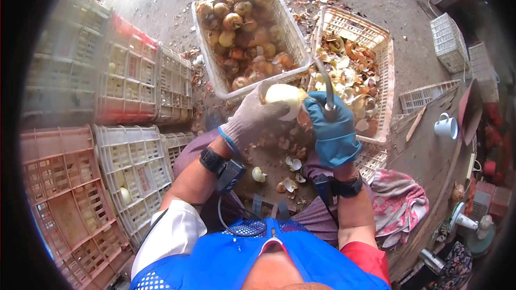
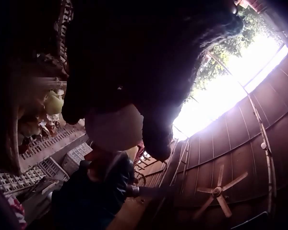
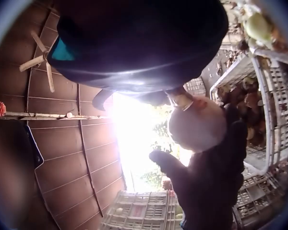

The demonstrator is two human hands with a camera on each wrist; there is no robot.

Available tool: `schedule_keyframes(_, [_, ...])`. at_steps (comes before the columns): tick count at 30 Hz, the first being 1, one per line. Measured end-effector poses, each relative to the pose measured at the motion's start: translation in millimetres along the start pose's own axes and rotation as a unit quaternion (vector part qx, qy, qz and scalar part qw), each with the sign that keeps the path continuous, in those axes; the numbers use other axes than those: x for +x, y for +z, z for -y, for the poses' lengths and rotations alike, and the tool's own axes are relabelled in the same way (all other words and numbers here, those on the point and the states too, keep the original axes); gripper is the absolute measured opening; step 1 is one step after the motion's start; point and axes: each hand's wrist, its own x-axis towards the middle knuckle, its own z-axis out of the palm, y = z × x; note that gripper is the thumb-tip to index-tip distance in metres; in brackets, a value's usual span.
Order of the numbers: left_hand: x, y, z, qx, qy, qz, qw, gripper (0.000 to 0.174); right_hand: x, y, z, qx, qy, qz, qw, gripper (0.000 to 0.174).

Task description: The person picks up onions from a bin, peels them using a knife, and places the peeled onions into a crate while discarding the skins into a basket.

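Observation:
My left hand [image 1: 252,111], in a pale knit glove, grips a partly peeled white onion [image 1: 285,96] around its side. In a blue rubber glove, my right hand [image 1: 333,129] is curled round a curved knife [image 1: 325,78] whose dark blade arcs upward. The gloved right fingers sit right at the onion's end, where a flap of brown skin [image 1: 304,119] hangs. From the right wrist view, the onion [image 3: 198,125] shows between both hands, with the left hand [image 3: 209,177] below it. Dark glove shapes cover much of both wrist views.
Ahead stands a white crate [image 1: 201,21] of unpeeled onions. To its right, another crate [image 1: 388,75] holds onion skins and scraps. Stacked crates [image 1: 59,182] line the left. A board on the right carries a white mug [image 1: 446,127]; a pink towel [image 1: 400,204] lies nearby.

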Motion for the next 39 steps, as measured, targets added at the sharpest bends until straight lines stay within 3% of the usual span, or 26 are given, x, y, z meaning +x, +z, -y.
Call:
schedule_keyframes(6, [-3, -1, -9, 0.013, -0.028, 0.005, 1.000, 0.073, 7, -10, -12, 0.004, 0.036, -0.114, 0.993, 0.015])
schedule_keyframes(9, [-2, -3, 6, -0.074, 0.003, 0.047, 0.996, 0.074, 11, -15, -20, -0.068, 0.057, -0.149, 0.985, 0.016])
schedule_keyframes(13, [-7, -2, 7, -0.151, -0.033, 0.094, 0.983, 0.077, 15, -17, -38, -0.095, 0.057, -0.167, 0.980, 0.017])
schedule_keyframes(18, [-8, 2, 9, -0.272, -0.020, 0.147, 0.951, 0.075, 16, -13, -52, -0.154, 0.059, -0.063, 0.984, 0.029])
schedule_keyframes(20, [-6, 4, 7, -0.302, -0.014, 0.113, 0.946, 0.072, 12, -8, -48, -0.136, 0.051, -0.036, 0.989, 0.041])
schedule_keyframes(25, [7, -3, 8, -0.348, 0.017, 0.015, 0.937, 0.061, 1, 11, -23, -0.191, -0.053, -0.032, 0.980, 0.049])
schedule_keyframes(28, [8, -6, 8, -0.361, 0.049, 0.006, 0.931, 0.056, -5, 20, -30, -0.223, -0.098, -0.014, 0.970, 0.057])
schedule_keyframes(34, [10, -1, 7, -0.363, 0.065, -0.031, 0.929, 0.053, -9, 18, -23, -0.306, -0.073, 0.012, 0.949, 0.069])
schedule_keyframes(37, [12, 1, 6, -0.373, 0.063, -0.039, 0.925, 0.056, -9, 20, -26, -0.319, -0.114, -0.009, 0.941, 0.069])
schedule_keyframes(39, [14, 1, 7, -0.378, 0.068, -0.040, 0.923, 0.058, -9, 20, -22, -0.334, -0.076, -0.004, 0.939, 0.071])
